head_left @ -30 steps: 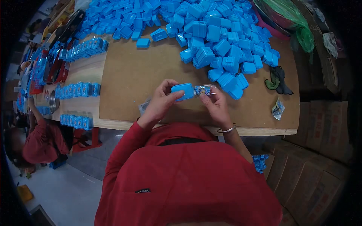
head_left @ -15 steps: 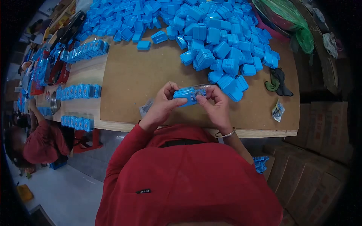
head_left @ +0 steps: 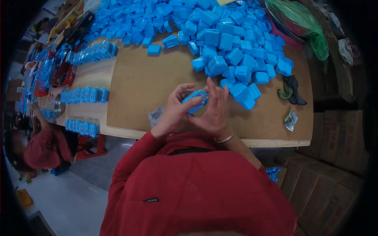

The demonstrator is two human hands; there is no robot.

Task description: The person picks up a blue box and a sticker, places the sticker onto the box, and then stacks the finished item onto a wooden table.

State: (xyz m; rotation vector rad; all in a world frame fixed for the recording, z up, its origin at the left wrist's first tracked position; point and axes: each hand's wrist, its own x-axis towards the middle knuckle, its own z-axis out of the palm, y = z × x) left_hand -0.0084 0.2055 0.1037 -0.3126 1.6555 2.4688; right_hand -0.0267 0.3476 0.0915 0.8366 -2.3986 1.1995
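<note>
My left hand point(head_left: 173, 110) grips a small blue plastic box point(head_left: 193, 101) just above the brown board point(head_left: 145, 82). My right hand point(head_left: 212, 112) presses against the box from the right, fingers spread upward; a printed packet point(head_left: 203, 94) shows at the top edge of the box between both hands. A big heap of the same blue boxes point(head_left: 220, 35) lies just beyond my hands. A clear packet point(head_left: 156, 115) lies on the board left of my left hand.
Rows of packed blue boxes point(head_left: 83, 95) stand on the wooden table at left. A printed sachet point(head_left: 290, 118) and a dark cloth point(head_left: 289, 89) lie at right. Green bag point(head_left: 305, 19) at back right. Cardboard cartons point(head_left: 330, 173) stack at right. Another person in red point(head_left: 37, 149) stands at left.
The printed packet, held out to the right of the box a second ago, has been pushed into the box. My right hand has turned against the box with fingers spread.
</note>
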